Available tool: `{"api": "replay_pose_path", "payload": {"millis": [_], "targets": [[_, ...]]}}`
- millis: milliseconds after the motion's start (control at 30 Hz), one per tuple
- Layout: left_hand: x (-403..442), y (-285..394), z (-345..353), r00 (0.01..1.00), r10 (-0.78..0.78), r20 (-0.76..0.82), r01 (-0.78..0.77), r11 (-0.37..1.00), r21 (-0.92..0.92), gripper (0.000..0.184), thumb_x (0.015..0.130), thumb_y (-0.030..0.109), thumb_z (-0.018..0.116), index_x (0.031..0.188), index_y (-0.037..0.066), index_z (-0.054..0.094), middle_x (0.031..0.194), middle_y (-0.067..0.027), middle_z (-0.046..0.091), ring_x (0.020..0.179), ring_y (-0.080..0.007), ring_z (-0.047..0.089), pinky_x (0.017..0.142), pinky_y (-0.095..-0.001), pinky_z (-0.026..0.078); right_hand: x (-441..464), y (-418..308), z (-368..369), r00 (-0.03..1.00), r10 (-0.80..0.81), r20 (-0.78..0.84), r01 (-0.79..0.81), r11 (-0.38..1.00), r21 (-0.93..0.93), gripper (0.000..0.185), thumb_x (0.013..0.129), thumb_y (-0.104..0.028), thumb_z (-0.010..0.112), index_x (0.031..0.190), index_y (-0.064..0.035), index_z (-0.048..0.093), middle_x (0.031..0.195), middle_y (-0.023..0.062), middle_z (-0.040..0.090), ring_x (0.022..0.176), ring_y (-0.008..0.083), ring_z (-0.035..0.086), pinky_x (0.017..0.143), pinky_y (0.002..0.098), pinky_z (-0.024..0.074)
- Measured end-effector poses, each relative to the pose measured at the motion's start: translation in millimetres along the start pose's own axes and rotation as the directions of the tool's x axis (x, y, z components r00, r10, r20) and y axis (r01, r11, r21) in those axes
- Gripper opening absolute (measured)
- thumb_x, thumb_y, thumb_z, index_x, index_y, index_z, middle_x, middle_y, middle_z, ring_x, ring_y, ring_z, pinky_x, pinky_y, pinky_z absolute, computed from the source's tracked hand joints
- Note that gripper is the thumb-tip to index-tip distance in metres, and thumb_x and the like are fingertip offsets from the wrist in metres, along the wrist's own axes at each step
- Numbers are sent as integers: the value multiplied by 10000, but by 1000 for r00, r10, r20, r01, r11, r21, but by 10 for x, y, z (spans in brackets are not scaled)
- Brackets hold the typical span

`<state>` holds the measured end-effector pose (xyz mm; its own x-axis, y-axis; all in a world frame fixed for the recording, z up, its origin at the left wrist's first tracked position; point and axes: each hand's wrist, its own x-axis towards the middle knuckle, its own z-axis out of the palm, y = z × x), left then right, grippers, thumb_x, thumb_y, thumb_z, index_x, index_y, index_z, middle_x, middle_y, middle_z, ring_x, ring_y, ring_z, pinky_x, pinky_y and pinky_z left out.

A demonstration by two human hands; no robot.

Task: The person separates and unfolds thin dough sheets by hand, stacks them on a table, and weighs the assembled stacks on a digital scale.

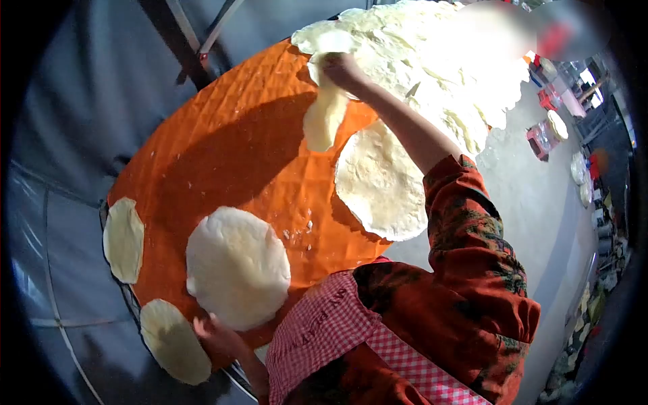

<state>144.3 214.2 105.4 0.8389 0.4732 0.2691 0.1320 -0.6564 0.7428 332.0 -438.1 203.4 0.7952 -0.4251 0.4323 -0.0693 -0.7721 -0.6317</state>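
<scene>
My right hand point(341, 71) is at the top, its fingers closed on a thin, pale flatbread point(325, 121) that hangs down beside the big pile of flatbreads point(432, 61). Low on the left, my left hand point(214, 332) has its fingers apart, at the lower edge of a round white flatbread point(236, 266) on the orange cloth point(223, 169). It holds nothing that I can make out. Another round flatbread point(381, 179) lies below my right forearm. Two more, an upper one point(124, 240) and a lower one point(175, 342), lie at the cloth's left edge.
Grey sheeting point(81, 101) hangs on the left, with metal poles point(196, 40) at the top. Jars with pale lids point(557, 125) and other clutter stand on the right. White crumbs dot the cloth. A blurred patch hides the top right.
</scene>
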Motion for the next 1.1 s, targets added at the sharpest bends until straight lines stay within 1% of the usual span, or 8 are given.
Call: {"api": "replay_pose_path", "payload": {"millis": [133,300,367,467,633,800,1000,1100], "targets": [[107,303,365,766,-51,641,579,487,-653,483,931,314,547,1338,88,417,1262,-134,487,1096,-309,518,934,-462,437,-648,-1842,474,914,-306,265,308,951,38,163,793,-192,576,870,-86,673,764,149,661,721,312,652,668,412,510],[-102,693,738,507,167,845,862,-89,-500,528,980,484,378,1403,169,349,1324,-166,468,1151,-398,511,976,-661,387,-2197,-2799,1346,567,-417,710,186,905,383,280,784,-280,651,940,-48,672,839,164,675,787,326,649,732,402,508],[-114,519,899,463,179,868,875,-250,-415,500,990,434,379,1343,83,421,1254,-128,528,1072,-280,571,920,-484,485,-2689,-2708,1739,376,-438,817,36,888,459,355,762,-281,704,999,-23,653,898,155,674,848,268,644,772,361,500],[-181,353,829,443,-106,890,895,-7,-446,558,987,474,370,1327,34,414,1234,-117,528,1084,-256,550,921,-405,477,-3059,-2481,2025,248,-461,852,-120,858,499,388,756,-240,726,1048,-2,636,946,137,669,885,226,636,795,333,494],[-237,367,823,497,44,867,867,-71,-493,503,991,451,390,1299,57,434,1227,-101,527,1099,-230,539,940,-376,453,-3109,-2344,2050,275,-420,865,-230,845,483,381,801,-226,678,1089,15,618,993,137,654,928,225,618,816,334,487],[-189,380,842,436,-194,879,898,33,-438,581,981,505,374,1341,50,396,1287,-105,494,1155,-232,510,968,-382,441,-3236,-2659,1723,506,-373,777,-26,894,447,428,786,-338,701,1028,1,601,989,168,596,933,307,599,811,380,492],[-163,469,823,394,-22,919,919,-28,-394,672,955,580,370,1378,59,364,1336,-113,469,1170,-237,500,951,-381,447,-3090,-2577,1734,464,-398,792,-17,889,457,497,755,-320,736,1107,-2,587,1080,169,583,982,329,581,859,382,479],[-156,492,844,401,-86,912,916,14,-401,676,953,587,364,1383,66,358,1340,-109,467,1162,-232,503,935,-381,457,-3147,-2483,1725,524,-532,665,262,844,469,550,741,-315,750,1156,-2,573,1125,176,565,1047,341,552,918,375,456]]}}
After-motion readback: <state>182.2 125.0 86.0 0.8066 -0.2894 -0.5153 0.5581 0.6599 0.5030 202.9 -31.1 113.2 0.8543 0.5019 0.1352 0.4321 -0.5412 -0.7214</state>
